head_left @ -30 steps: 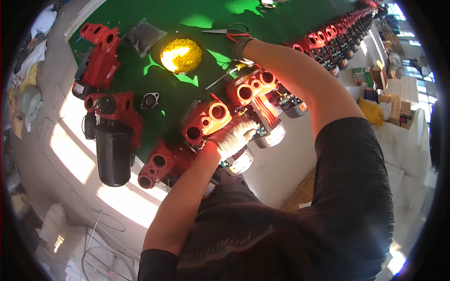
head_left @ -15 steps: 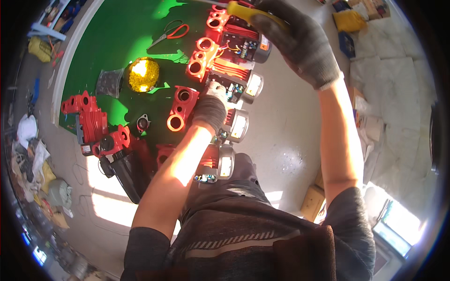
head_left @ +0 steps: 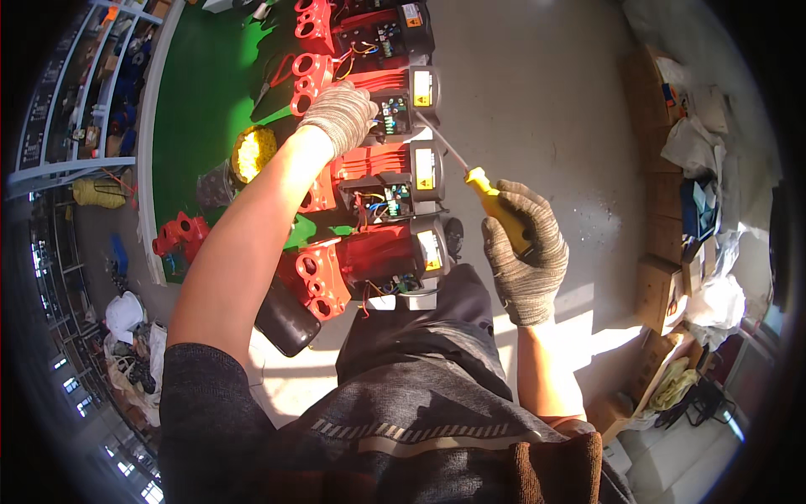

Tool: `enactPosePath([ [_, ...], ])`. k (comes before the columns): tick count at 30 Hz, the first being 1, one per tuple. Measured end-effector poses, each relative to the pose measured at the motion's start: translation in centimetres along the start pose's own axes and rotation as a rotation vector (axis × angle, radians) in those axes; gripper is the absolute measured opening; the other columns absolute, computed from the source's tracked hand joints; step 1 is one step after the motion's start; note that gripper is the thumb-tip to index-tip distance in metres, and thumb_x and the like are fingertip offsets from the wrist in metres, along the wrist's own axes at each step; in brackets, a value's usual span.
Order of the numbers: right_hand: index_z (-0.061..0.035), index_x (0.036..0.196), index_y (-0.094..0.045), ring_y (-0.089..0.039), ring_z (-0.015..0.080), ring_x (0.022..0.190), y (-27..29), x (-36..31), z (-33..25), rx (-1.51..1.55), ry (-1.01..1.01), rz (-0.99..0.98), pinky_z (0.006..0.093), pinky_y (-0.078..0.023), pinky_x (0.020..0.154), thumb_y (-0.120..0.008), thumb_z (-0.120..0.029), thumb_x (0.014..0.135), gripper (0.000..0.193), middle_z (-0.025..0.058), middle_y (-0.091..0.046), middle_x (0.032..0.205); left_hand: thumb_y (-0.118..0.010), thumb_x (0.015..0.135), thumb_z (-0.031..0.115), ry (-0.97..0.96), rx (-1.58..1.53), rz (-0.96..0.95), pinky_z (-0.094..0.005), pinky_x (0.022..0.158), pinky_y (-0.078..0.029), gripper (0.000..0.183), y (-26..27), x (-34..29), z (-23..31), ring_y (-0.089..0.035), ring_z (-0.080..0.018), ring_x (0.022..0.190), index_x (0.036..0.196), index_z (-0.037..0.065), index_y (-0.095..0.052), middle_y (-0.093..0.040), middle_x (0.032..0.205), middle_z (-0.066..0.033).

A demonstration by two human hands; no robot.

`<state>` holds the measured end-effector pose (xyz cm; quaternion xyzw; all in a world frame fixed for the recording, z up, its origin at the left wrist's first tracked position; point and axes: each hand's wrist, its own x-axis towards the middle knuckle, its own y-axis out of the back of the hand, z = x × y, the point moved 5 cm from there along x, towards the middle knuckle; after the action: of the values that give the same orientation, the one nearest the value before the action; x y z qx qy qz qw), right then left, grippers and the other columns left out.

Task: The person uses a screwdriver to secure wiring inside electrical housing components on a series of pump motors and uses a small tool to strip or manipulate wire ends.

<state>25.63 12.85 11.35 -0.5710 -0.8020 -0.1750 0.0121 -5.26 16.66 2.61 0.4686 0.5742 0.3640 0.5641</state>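
My left hand (head_left: 340,118), in a grey knit glove, is closed at the edge of an open wiring box (head_left: 391,114) on a red pump with a dark motor (head_left: 426,87). Whatever its fingers grip is hidden. My right hand (head_left: 531,252), gloved too, is wrapped round the yellow handle of a screwdriver (head_left: 489,197). The shaft slants up and left, its tip by the corner of that wiring box; contact cannot be made out. Nearer me, two more red pumps have open boxes (head_left: 382,200) with green terminals and coloured wires showing.
A round tub of shiny yellow pieces (head_left: 253,154) and red-handled scissors (head_left: 280,76) lie on the green surface (head_left: 197,92). A black cylindrical part (head_left: 287,319) is close to my legs. Shelving (head_left: 84,155) stands left, cardboard boxes (head_left: 659,286) right.
The view has shifted. My right hand has come down toward me from the far right, and the screwdriver now points at the wiring box. My left hand stays at the same pump.
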Motion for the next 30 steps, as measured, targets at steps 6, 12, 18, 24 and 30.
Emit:
enactPosePath([
  [6, -0.0029, 0.11, -0.066, -0.07, 0.0275, 0.102, -4.1, -2.8, 1.3, -0.055, 0.01, 0.089, 0.0335, -0.057, 0.087, -0.075, -0.002, 0.081, 0.03, 0.0159, -0.067, 0.115, -0.065, 0.089, 0.026, -0.047, 0.124, 0.005, -0.0428, 0.092, -0.051, 0.023, 0.5, 0.2, 0.7, -0.06, -0.0323, 0.104, 0.099, 0.007, -0.073, -0.068, 0.104, -0.0108],
  [12, -0.0029, 0.109, -0.065, -0.071, 0.027, 0.099, -7.0, -4.9, 1.9, -0.069, -0.005, 0.255, 0.0333, -0.057, 0.086, -0.075, -0.002, 0.081, 0.029, 0.0159, -0.068, 0.112, -0.065, 0.088, 0.028, -0.088, 0.081, 0.029, -0.0447, 0.092, -0.051, 0.023, 0.9, 0.1, 0.6, -0.06, -0.0331, 0.107, 0.097, 0.008, -0.072, -0.069, 0.103, -0.0108],
  [18, -0.0027, 0.108, -0.065, -0.071, 0.0263, 0.097, -9.1, -6.2, 1.0, -0.114, 0.019, 0.335, 0.0333, -0.057, 0.085, -0.074, -0.002, 0.082, 0.027, 0.0159, -0.069, 0.111, -0.066, 0.09, 0.032, -0.066, 0.139, -0.002, -0.045, 0.09, -0.052, 0.026, 0.8, 0.2, 0.5, -0.061, -0.0336, 0.106, 0.098, 0.008, -0.073, -0.071, 0.098, -0.0125],
  [24, -0.0029, 0.107, -0.066, -0.071, 0.0275, 0.096, -10.9, -7.1, 2.2, -0.041, -0.067, 0.361, 0.0331, -0.057, 0.085, -0.075, -0.003, 0.082, 0.027, 0.0157, -0.068, 0.11, -0.064, 0.092, 0.035, -0.084, 0.203, -0.036, -0.045, 0.092, -0.053, 0.029, 0.4, 0.6, 0.7, -0.061, -0.0332, 0.107, 0.102, 0.009, -0.073, -0.072, 0.1, -0.0104],
  [30, -0.0033, 0.108, -0.066, -0.07, 0.0272, 0.096, -11.2, -6.9, 1.8, -0.111, -0.012, 0.381, 0.0338, -0.056, 0.085, -0.075, -0.004, 0.082, 0.028, 0.0147, -0.068, 0.109, -0.062, 0.094, 0.035, -0.058, 0.218, -0.071, -0.0455, 0.093, -0.053, 0.031, 0.3, 0.5, 0.7, -0.061, -0.0348, 0.109, 0.106, 0.009, -0.073, -0.072, 0.106, -0.0117],
])
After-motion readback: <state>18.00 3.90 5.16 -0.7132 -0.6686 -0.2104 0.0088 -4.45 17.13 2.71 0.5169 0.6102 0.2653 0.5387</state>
